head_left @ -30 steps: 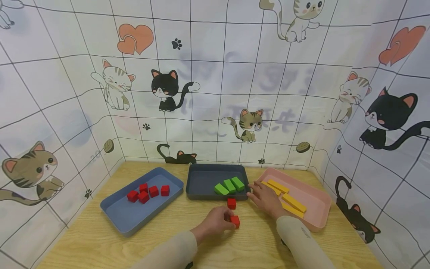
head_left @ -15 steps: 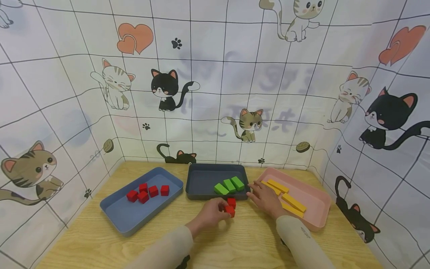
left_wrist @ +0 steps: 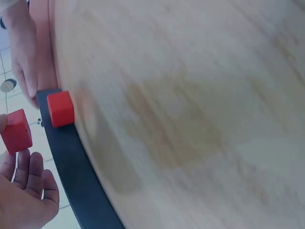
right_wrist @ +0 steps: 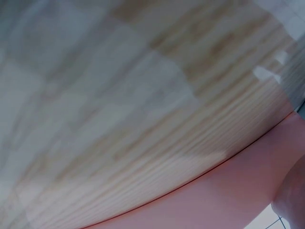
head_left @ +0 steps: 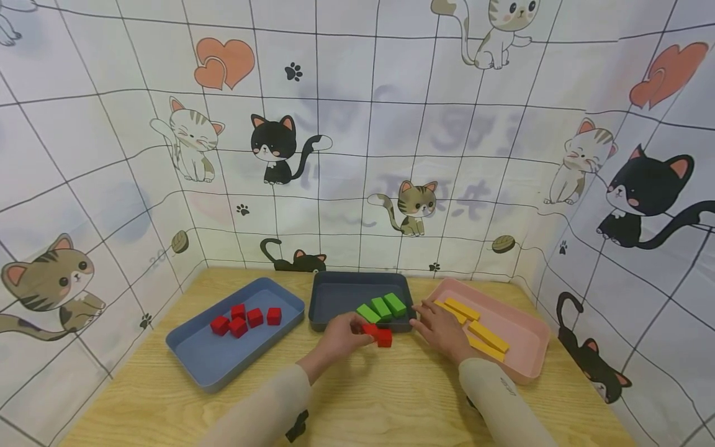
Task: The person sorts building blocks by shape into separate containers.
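Note:
My left hand (head_left: pixel 342 338) pinches a red cube (head_left: pixel 370 329) between thumb and fingers, close by the front rim of the dark grey tray (head_left: pixel 335 324). In the left wrist view the held red cube (left_wrist: pixel 17 131) shows between the fingertips. A second red cube (head_left: pixel 384 338) sits on the table right beside it, against the tray's front. My right hand (head_left: pixel 443 329) holds nothing; it rests with fingers extended where the dark tray and the pink tray (head_left: pixel 530 338) come close together. Several green blocks (head_left: pixel 382 308) lie inside the dark tray.
A blue tray (head_left: pixel 209 366) on the left holds several red cubes (head_left: pixel 238 327). Several yellow bars (head_left: pixel 488 337) lie in the pink tray, partly behind my right hand. A white cat-print cloth (head_left: pixel 346 124) surrounds the wooden table (head_left: pixel 413 410) at the back and sides.
My left hand has carried its red cube away from me and to the left, past the second red cube, up to the dark tray's rim. The right hand has stayed put.

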Motion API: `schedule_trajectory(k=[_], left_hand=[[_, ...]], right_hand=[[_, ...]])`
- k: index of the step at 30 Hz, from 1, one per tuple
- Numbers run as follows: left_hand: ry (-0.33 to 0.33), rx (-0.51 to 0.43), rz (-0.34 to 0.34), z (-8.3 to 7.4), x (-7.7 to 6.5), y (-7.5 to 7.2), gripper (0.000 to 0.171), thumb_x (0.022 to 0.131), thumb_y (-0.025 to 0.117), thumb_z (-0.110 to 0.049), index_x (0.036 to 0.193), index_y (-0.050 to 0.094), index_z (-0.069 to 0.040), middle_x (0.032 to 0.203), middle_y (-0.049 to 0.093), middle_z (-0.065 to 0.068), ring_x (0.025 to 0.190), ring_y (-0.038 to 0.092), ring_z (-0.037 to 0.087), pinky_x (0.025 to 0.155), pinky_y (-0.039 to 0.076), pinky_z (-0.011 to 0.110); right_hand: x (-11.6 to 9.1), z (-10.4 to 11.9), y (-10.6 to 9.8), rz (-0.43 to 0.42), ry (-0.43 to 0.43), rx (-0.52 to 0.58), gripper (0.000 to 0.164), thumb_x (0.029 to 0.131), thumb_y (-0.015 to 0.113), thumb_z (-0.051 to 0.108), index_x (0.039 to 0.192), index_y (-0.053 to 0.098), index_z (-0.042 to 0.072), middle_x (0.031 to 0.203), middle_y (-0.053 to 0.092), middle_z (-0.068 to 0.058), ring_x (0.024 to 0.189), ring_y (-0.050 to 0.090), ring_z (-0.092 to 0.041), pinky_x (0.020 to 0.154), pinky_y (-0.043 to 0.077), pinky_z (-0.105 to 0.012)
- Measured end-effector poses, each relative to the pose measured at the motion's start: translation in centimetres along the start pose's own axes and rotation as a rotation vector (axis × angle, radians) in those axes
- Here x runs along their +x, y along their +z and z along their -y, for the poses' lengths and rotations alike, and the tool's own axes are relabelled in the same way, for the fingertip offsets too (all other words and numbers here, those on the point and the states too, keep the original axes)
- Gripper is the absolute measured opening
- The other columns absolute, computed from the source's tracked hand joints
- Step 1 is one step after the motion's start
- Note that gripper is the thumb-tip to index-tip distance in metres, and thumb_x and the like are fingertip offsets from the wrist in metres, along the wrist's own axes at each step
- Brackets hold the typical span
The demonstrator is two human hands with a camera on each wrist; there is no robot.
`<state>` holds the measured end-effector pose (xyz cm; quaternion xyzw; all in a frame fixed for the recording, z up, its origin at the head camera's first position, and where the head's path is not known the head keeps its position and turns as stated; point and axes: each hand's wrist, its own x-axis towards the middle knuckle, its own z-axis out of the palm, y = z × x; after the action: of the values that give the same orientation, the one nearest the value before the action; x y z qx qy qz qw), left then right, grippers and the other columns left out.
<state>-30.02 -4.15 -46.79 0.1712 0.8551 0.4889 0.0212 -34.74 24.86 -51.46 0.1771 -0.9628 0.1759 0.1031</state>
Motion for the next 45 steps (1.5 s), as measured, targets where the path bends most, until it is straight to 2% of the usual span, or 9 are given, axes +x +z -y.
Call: schedule_trajectory(k=[6,24,35,45], left_hand=[[-0.012,0.012,-0.055,0.4,0.4,-1.3,0.027,0.085,0.079,-0.019,0.105,0.066,-0.006,0.089,0.062,0.0,0.081,0.056,0.016,0.07,0.049,0.033],[-0.077,0.003,-0.221,1.6,1.0,-3.9,0.028,0.083,0.079,-0.016,0.105,0.067,-0.002,0.086,0.063,0.003,0.077,0.056,0.017,0.067,0.048,0.031],[-0.127,-0.027,-0.254,2.3,1.0,-5.6,0.031,0.086,0.076,-0.017,0.11,0.065,-0.001,0.092,0.063,0.006,0.082,0.056,0.021,0.07,0.049,0.031],[-0.165,-0.02,-0.317,3.0,0.9,-7.2,0.032,0.086,0.075,-0.019,0.111,0.065,-0.002,0.093,0.063,0.007,0.083,0.056,0.022,0.068,0.048,0.031]], right_hand=[[-0.1,0.3,-0.2,-0.019,-0.027,0.012,0.05,0.101,0.056,0.039,0.14,0.056,0.008,0.148,0.045,-0.023,0.133,0.042,-0.044,0.108,0.031,-0.061],[0.0,0.2,-0.1,0.009,-0.007,0.003,0.052,0.101,0.056,0.041,0.143,0.054,0.01,0.15,0.043,-0.021,0.136,0.04,-0.042,0.11,0.029,-0.061],[-0.1,0.2,0.0,0.001,-0.003,0.001,0.052,0.101,0.056,0.042,0.142,0.055,0.011,0.15,0.043,-0.02,0.136,0.04,-0.042,0.11,0.029,-0.061],[-0.1,0.3,0.0,-0.002,0.006,0.012,0.051,0.1,0.058,0.039,0.142,0.055,0.011,0.15,0.043,-0.02,0.136,0.04,-0.042,0.11,0.029,-0.061]])
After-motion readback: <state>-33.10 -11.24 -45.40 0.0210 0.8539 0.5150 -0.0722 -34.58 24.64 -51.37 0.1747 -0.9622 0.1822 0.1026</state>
